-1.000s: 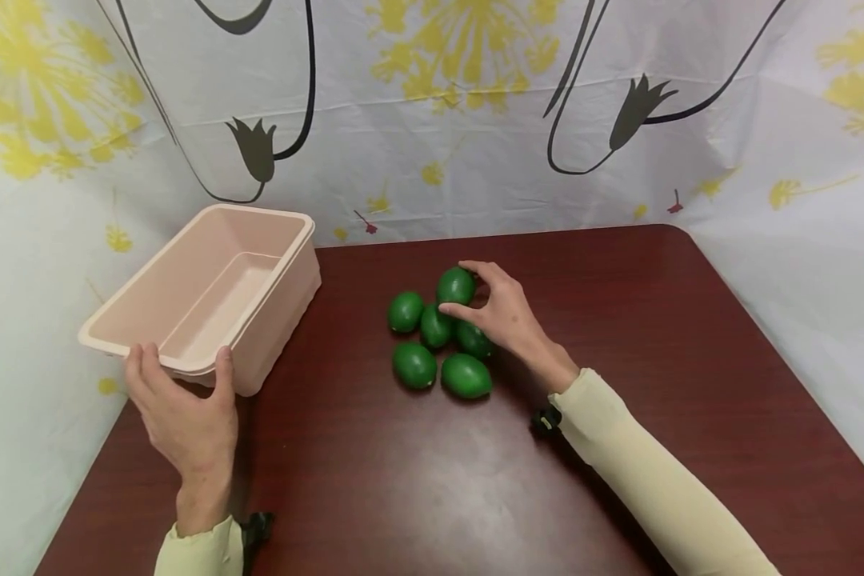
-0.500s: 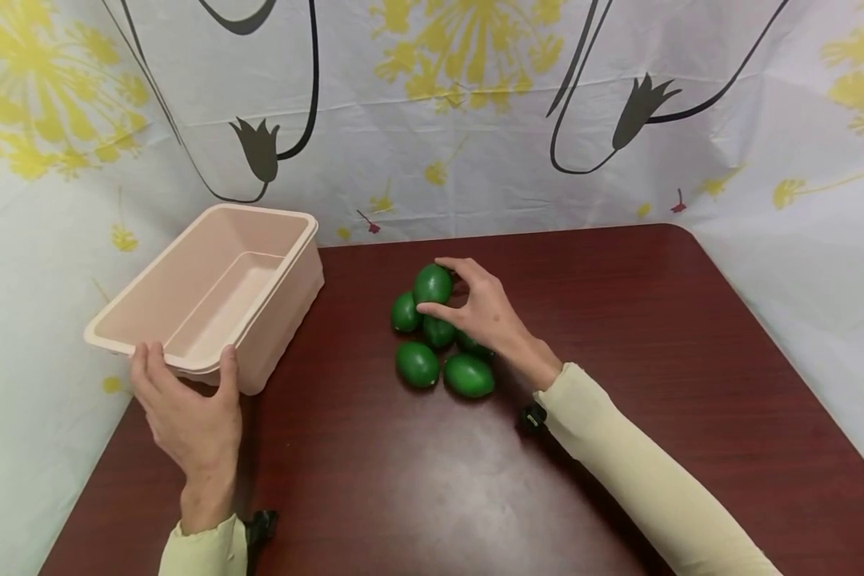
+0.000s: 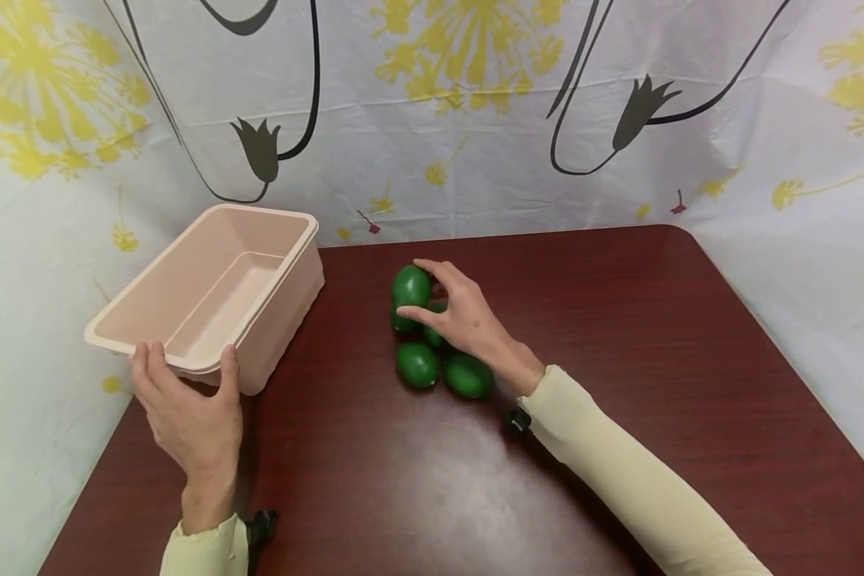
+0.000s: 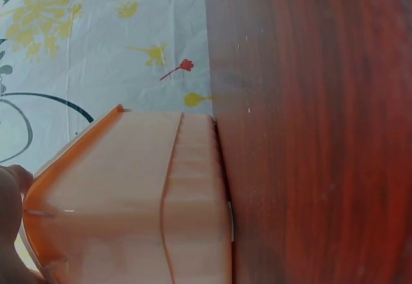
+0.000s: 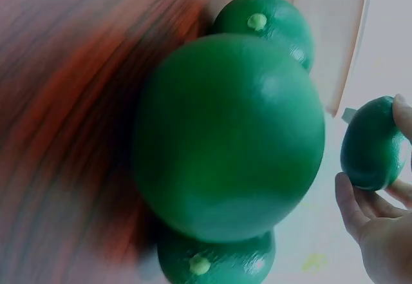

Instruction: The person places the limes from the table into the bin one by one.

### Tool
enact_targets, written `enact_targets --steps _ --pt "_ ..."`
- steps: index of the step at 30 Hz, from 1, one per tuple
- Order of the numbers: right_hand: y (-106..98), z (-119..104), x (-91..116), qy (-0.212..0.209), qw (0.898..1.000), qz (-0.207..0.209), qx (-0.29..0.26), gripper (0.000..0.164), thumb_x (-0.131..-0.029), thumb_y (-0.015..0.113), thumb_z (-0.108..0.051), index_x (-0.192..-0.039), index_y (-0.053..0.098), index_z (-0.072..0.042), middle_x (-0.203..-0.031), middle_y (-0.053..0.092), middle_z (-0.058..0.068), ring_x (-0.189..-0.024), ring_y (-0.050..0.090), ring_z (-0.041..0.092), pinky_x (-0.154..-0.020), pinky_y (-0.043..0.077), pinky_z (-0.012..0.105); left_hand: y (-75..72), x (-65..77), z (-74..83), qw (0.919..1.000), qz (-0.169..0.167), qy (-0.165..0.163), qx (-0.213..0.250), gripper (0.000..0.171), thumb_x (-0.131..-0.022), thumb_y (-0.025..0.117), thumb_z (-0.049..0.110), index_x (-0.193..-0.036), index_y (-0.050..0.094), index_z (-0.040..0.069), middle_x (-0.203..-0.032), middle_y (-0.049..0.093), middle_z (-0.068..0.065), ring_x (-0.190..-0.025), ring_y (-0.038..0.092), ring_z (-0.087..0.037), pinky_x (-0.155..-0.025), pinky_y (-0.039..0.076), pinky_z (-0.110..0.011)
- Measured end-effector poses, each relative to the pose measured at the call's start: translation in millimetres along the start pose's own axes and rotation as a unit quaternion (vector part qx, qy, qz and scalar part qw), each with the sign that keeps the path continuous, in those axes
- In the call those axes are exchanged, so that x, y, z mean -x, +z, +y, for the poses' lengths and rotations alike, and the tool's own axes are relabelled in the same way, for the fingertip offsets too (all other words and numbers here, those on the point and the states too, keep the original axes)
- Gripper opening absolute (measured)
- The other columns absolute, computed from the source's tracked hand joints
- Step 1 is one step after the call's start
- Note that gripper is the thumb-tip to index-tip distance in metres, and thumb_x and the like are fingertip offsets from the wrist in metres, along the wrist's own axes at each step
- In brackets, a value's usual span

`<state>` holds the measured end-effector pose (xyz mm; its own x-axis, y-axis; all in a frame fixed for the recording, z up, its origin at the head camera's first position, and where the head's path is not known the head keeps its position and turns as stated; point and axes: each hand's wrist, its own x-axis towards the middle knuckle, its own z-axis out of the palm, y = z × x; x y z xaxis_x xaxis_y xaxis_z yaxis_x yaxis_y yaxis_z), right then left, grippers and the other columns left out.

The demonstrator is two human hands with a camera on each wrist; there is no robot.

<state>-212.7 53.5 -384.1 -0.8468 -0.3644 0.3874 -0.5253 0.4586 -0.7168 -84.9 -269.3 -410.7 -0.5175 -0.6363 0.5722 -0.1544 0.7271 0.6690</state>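
Observation:
My right hand point(image 3: 468, 316) pinches a green lime point(image 3: 409, 285) between thumb and fingers. In the right wrist view this lime point(image 5: 368, 145) shows above the tabletop, clear of the other limes. From the head view it overlaps another lime point(image 3: 403, 323) lying behind it. Two more limes, a left one point(image 3: 418, 366) and a right one point(image 3: 469, 376), lie at the front of the cluster, and others are partly hidden under my hand. On the left, my left hand point(image 3: 193, 420) grips the near rim of a pale pink plastic bin point(image 3: 281, 312), thumb and fingers at its corner.
The bin's inside floor point(image 3: 234, 300) shows no limes. A dark red-brown table point(image 3: 619, 336) carries everything, its far edge up against a white cloth point(image 3: 475, 192) with yellow flower prints. One lime point(image 5: 228, 136) fills much of the right wrist view.
The right hand has carried its lime leftward across the top of the cluster, toward the bin. My left hand keeps its grip on the bin, which stays in place.

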Motion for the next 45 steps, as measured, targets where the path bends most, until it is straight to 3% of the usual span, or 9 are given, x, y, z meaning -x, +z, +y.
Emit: enact_targets --steps 19,45 --pt "14 -19 -5 -0.019 0.999 -0.022 -0.013 0.076 -0.090 0.082 -0.032 -0.155 0.047 -0.013 -0.141 0.060 0.008 -0.114 0.068 0.025 -0.097 0.058 0.042 1.6 1.1 0.9 1.0000 0.000 -0.001 0.001 0.090 -0.089 0.070 0.064 -0.156 0.042 0.010 -0.166 0.039 -0.007 -0.159 0.033 -0.026 -0.113 0.038 -0.065" --pt "35 -42 -9 -0.048 0.998 -0.041 -0.005 0.078 -0.093 0.078 -0.035 -0.158 0.042 -0.009 -0.144 0.057 0.006 -0.109 0.059 0.017 -0.093 0.055 0.033 -1.3 1.5 0.3 1.0000 -0.005 -0.006 -0.002 0.091 -0.089 0.070 0.063 -0.156 0.041 0.009 -0.167 0.038 -0.008 -0.157 0.034 -0.028 -0.110 0.038 -0.067"
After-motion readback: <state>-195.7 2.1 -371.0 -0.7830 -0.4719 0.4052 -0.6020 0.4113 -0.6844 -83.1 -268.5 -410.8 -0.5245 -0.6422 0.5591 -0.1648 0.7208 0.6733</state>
